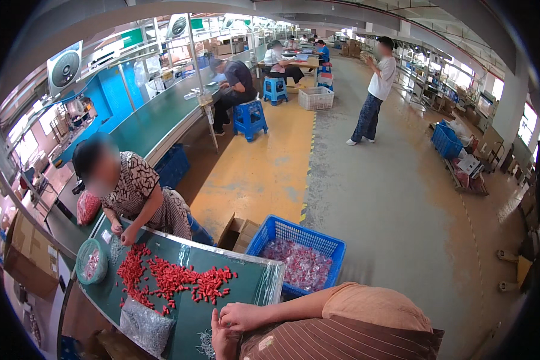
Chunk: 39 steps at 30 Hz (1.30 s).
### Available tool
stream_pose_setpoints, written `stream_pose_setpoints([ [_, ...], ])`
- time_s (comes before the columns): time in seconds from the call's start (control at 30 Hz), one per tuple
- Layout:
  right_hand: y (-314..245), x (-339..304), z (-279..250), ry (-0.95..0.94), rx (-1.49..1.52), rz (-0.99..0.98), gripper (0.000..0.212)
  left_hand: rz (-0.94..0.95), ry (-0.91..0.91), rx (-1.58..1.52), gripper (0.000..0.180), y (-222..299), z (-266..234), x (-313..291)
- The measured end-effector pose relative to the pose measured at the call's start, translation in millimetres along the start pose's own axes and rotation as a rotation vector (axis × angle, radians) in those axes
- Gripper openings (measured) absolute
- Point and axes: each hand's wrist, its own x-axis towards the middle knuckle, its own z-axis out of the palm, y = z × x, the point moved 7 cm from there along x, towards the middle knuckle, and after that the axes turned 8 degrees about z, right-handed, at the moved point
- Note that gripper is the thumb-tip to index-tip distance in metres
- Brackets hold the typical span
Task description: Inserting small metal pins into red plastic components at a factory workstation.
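Note:
My right hand (239, 316) and my left hand (223, 341) meet over the near right end of a green-topped table (241, 282). The right fingers are bent and pressed together against the left hand, whose index finger sticks up. Both look closed around something too small to make out. Close to the left hand lies a little heap of thin grey metal pieces (206, 344). A clear plastic bag (147, 327) of greyish pieces rests further left. Beyond it spreads a pile of small red cylindrical pieces (174, 277).
Across the table a co-worker (135, 192) holds both hands over it, near a green basket (81, 267) of small packets. A blue crate (336, 258) of clear packets with red bits stands by the table's far right edge, next to a cardboard box (237, 231). A person (381, 84) stands further off.

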Motion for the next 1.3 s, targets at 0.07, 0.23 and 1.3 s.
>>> stream_pose_setpoints([
  [0.07,-4,0,6,0.003,0.023,-0.031,0.014,-0.208,0.175,-0.707,0.077,-16,-1,-8],
  [0.23,1,1,5,-0.052,0.122,0.176,0.015,-0.257,0.243,-0.478,0.056,-17,-11,-23],
  [1.3,35,0,14,-0.001,0.587,0.550,0.018,-0.300,0.478,-0.254,0.009,-45,-39,-31],
])
